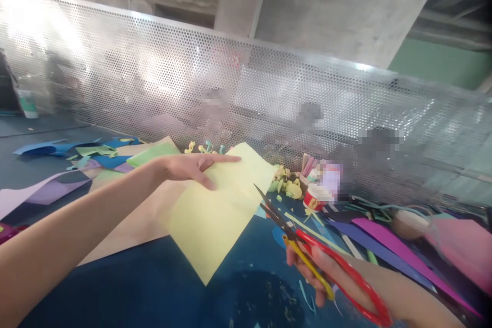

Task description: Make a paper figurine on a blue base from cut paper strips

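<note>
Below the metal screen (154, 61), the left hand (188, 166) lay half-spread on yellow paper (215, 225); to its right, the right hand (333, 274) gripped open scissors (291, 233), their tips risking a snag on the paper's unpinned edge

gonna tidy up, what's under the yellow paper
A pinkish sheet and the blue table show at its edges, beneath it; whatever lies under its middle is covered.

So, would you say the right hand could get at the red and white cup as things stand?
Probably not to grasp: the right hand is taken up by the open scissors. The way itself looks fairly free, with only paper strips before the red and white cup.
</note>
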A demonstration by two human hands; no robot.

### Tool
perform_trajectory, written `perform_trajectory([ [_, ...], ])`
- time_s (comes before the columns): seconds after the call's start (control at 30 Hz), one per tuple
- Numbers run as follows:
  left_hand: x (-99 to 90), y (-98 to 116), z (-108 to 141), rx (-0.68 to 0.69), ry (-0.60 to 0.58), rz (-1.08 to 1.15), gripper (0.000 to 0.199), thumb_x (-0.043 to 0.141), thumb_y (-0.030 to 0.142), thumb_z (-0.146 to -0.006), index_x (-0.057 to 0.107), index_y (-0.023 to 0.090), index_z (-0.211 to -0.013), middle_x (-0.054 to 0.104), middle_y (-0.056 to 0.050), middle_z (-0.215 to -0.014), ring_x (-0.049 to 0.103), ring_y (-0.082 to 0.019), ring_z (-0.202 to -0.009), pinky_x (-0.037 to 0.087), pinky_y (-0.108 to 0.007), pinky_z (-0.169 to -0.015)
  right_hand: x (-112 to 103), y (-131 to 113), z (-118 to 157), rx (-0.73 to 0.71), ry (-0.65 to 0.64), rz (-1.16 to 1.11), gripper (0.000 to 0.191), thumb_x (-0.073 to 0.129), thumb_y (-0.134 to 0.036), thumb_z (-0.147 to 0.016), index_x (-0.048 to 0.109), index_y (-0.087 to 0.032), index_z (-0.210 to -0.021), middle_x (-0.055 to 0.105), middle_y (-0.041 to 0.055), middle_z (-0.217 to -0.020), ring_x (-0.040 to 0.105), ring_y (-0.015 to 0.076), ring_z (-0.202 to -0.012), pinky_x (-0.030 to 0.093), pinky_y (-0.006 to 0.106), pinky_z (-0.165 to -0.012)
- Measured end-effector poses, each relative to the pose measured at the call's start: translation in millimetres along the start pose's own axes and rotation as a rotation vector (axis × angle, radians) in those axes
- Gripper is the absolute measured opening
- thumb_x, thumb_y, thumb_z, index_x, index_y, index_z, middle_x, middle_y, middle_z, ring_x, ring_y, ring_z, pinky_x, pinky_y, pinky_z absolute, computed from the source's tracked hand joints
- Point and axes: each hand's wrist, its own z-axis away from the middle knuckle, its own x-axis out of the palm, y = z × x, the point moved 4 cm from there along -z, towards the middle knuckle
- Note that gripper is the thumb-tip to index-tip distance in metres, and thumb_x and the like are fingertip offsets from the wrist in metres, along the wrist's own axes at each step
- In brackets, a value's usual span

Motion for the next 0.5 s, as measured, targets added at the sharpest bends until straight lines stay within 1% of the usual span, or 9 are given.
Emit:
perform_trajectory([
  [0.07, 3.1, -0.2, -0.9, 0.001, -0.005, 0.002, 0.073, 0.072, 0.008, -0.055, 0.052, 0.03, -0.121, 0.052, -0.006, -0.128, 0.047, -0.034, -0.116, 0.044, -0.043, -0.087, 3.3, -2.2, 1.8, 0.031, -0.073, 0.053, 0.021, 0.052, -0.046, -0.078, 0.069, -0.034, -0.08, 0.066, -0.0019, -0.064, 0.065, 0.0162, -0.054, 0.054, 0.028, -0.056],
  [0.13, 5.1, -1.1, -1.7, 0.003, -0.034, 0.013, 0.073, 0.072, 0.009, -0.056, 0.05, 0.03, -0.122, 0.052, -0.007, -0.128, 0.047, -0.034, -0.115, 0.044, -0.043, -0.087, 5.7, -4.9, 2.8, 0.049, -0.116, 0.097, 0.019, 0.052, -0.049, -0.077, 0.068, -0.039, -0.083, 0.068, -0.0006, -0.075, 0.066, 0.0196, -0.062, 0.054, 0.031, -0.06],
  [0.23, 6.9, -4.8, -2.8, 0.008, -0.141, -0.004, 0.075, 0.07, 0.012, -0.062, 0.041, 0.031, -0.129, 0.049, -0.006, -0.131, 0.046, -0.033, -0.117, 0.043, -0.042, -0.089, 10.2, -10.2, 2.9, 0.054, -0.167, 0.15, 0.024, 0.05, -0.054, -0.077, 0.065, -0.041, -0.091, 0.068, 0.0004, -0.086, 0.065, 0.0218, -0.069, 0.054, 0.033, -0.064],
  [0.3, 7.4, -8.2, -3.9, 0.011, -0.228, -0.027, 0.08, 0.069, 0.012, -0.065, 0.033, 0.032, -0.134, 0.044, -0.006, -0.135, 0.043, -0.031, -0.119, 0.042, -0.041, -0.091, 14.2, -14.2, 3.0, 0.042, -0.207, 0.182, 0.032, 0.045, -0.057, -0.079, 0.063, -0.038, -0.096, 0.067, 0.0012, -0.088, 0.064, 0.0206, -0.072, 0.054, 0.032, -0.067],
  [0.37, 7.3, -11.2, -5.0, 0.017, -0.289, -0.041, 0.084, 0.069, 0.012, -0.067, 0.026, 0.033, -0.136, 0.04, -0.007, -0.138, 0.042, -0.031, -0.121, 0.041, -0.041, -0.092, 18.0, -17.7, 3.3, 0.023, -0.241, 0.212, 0.042, 0.037, -0.059, -0.083, 0.062, -0.031, -0.1, 0.065, 0.0026, -0.089, 0.064, 0.0188, -0.075, 0.053, 0.031, -0.069],
  [0.43, 7.0, -13.1, -5.7, 0.02, -0.318, -0.048, 0.084, 0.067, 0.012, -0.069, 0.022, 0.033, -0.137, 0.037, -0.007, -0.14, 0.04, -0.03, -0.122, 0.04, -0.041, -0.093, 20.8, -20.0, 3.5, 0.001, -0.257, 0.242, 0.047, 0.032, -0.057, -0.086, 0.06, -0.024, -0.103, 0.064, 0.0047, -0.091, 0.063, 0.0171, -0.076, 0.053, 0.032, -0.07],
  [0.5, 7.0, -13.9, -5.7, 0.019, -0.335, -0.052, 0.084, 0.067, 0.013, -0.07, 0.021, 0.034, -0.138, 0.036, -0.007, -0.14, 0.039, -0.03, -0.123, 0.04, -0.041, -0.094, 22.3, -20.9, 3.3, -0.019, -0.26, 0.273, 0.046, 0.032, -0.056, -0.087, 0.059, -0.021, -0.102, 0.063, 0.0058, -0.091, 0.062, 0.0155, -0.076, 0.053, 0.03, -0.069],
])
